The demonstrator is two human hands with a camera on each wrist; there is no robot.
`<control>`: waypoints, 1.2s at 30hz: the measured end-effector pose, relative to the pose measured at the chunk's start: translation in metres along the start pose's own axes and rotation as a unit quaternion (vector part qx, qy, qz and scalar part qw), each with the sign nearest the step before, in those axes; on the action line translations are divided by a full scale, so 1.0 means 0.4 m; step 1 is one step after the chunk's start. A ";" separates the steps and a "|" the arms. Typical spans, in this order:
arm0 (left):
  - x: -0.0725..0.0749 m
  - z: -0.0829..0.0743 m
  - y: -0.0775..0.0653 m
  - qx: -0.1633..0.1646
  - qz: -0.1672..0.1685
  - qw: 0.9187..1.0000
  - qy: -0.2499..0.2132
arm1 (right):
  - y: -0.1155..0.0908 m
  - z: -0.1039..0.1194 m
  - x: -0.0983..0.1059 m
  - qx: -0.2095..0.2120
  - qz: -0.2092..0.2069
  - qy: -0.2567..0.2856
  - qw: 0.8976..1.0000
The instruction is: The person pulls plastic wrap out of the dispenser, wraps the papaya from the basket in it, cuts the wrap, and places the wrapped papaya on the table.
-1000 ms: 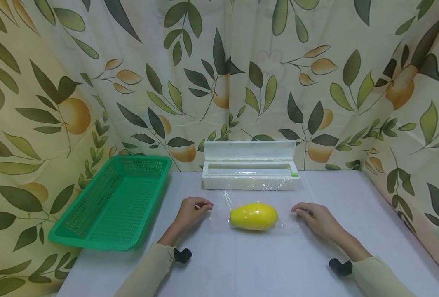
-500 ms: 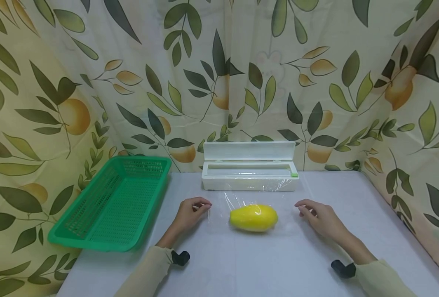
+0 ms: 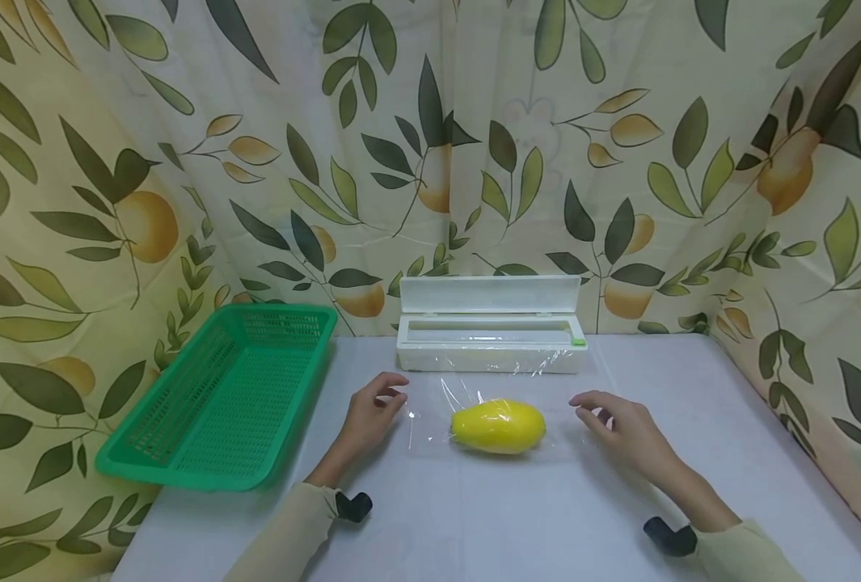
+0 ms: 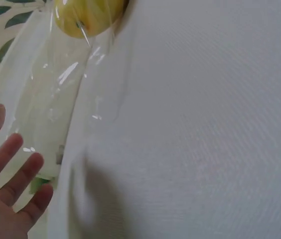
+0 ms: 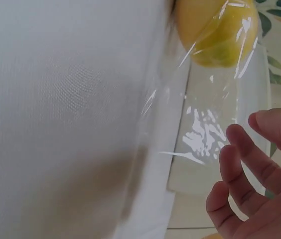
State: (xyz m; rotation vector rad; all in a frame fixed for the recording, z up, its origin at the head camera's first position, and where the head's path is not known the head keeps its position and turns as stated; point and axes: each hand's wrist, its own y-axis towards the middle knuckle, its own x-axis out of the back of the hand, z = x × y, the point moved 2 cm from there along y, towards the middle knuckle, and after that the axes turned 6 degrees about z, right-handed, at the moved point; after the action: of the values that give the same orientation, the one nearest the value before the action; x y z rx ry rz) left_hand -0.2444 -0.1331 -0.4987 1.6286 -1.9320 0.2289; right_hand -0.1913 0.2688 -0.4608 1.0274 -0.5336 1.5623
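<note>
A yellow, papaya-like fruit lies on its side on the white table, its narrower end to the left. Clear cling film drapes over it and spreads to both sides, with shiny creases. Left of the film is my left hand, thumb and fingers apart and holding nothing. My right hand hovers by the film's right edge, fingers loosely bent; in the right wrist view its fingertips grip nothing. Behind the fruit stands a white cling film dispenser box, lid raised, with film over its front.
A green perforated plastic basket stands at the table's left side. A small green piece sits at the right end of the dispenser. Leaf-and-fruit patterned curtains surround the table at the back and sides.
My left thumb and fingers have parted at the film's left edge, and that hand has shifted slightly. The right hand moved a little outward, then back inward, its fingers loosening. The fruit stays put.
</note>
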 end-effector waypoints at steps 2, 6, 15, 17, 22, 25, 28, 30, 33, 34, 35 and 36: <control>0.005 -0.012 -0.002 -0.011 -0.009 1.000 0.005 | -0.002 0.010 -0.001 0.025 -0.015 -0.006 1.000; 0.009 -0.048 -0.004 -0.053 -0.015 0.998 0.008 | -0.004 0.034 -0.003 0.054 -0.034 -0.016 0.998; -0.028 -0.160 -0.021 -0.178 0.004 0.983 0.053 | 0.000 0.097 -0.020 0.110 -0.050 -0.002 0.993; -0.046 -0.180 -0.024 -0.200 0.017 0.977 0.071 | 0.000 0.105 -0.028 0.130 -0.047 0.003 0.990; -0.095 -0.208 -0.029 -0.231 0.055 0.966 0.100 | 0.002 0.115 -0.050 0.156 -0.018 0.014 0.987; -0.125 -0.212 -0.026 -0.241 0.075 0.958 0.132 | 0.005 0.114 -0.061 0.151 0.007 0.019 0.988; -0.147 -0.213 -0.021 -0.246 0.088 0.949 0.176 | 0.009 0.111 -0.069 0.144 0.025 0.021 0.989; -0.156 -0.214 -0.018 -0.245 0.093 0.943 0.205 | 0.011 0.110 -0.073 0.142 0.033 0.022 0.989; -0.169 -0.210 -0.012 -0.229 0.104 0.937 0.242 | 0.016 0.108 -0.077 0.140 0.039 0.019 0.989; -0.172 -0.208 -0.010 -0.223 0.109 0.936 0.251 | 0.018 0.106 -0.078 0.140 0.041 0.019 0.989; -0.176 -0.205 -0.007 -0.216 0.112 0.935 0.258 | 0.020 0.105 -0.079 0.140 0.043 0.017 0.989; -0.179 -0.201 -0.004 -0.208 0.116 0.935 0.262 | 0.023 0.102 -0.079 0.141 0.044 0.015 0.989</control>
State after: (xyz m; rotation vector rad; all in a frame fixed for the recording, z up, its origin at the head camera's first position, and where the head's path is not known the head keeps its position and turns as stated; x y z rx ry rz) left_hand -0.2113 -0.0337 -0.4726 0.9422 -1.6122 0.2899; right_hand -0.1870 0.2166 -0.4643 1.2031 -0.3459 1.7640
